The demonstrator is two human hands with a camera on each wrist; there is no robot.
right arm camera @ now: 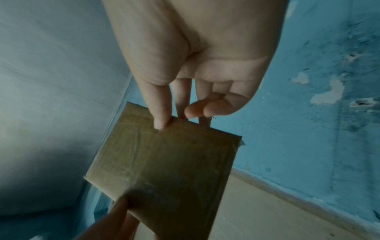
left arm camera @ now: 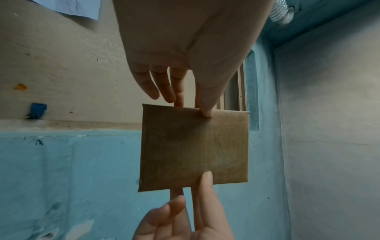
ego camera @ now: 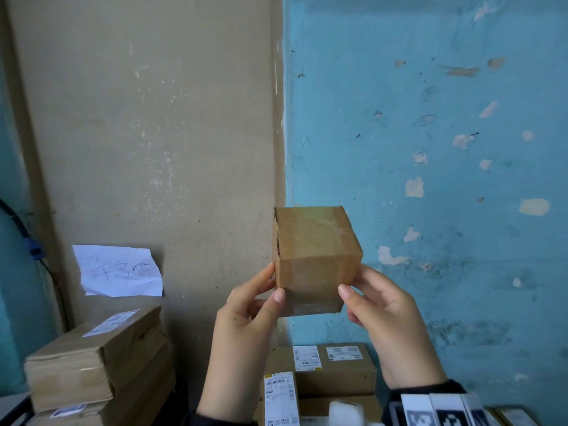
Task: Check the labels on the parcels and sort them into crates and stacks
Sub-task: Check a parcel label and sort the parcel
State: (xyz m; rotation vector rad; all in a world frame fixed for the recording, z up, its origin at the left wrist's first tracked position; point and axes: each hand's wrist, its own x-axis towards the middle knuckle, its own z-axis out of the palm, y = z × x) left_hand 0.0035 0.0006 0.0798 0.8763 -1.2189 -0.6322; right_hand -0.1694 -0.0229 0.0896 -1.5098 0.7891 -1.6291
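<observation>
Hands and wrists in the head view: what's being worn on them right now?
Both the left hand and the right hand are bare, with no gloves. A dark sleeve ends at the right wrist, where a band of black-and-white square marker tags sits.

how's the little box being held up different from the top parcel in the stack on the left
The small cube-shaped brown cardboard box is held in the air between the left hand and right hand; the flat brown cardboard parcel rests on top of a stack. The box is near cubic, the parcel wide and flat. The parcel shows a white label; the box's visible faces show none. Both are taped brown cardboard.
</observation>
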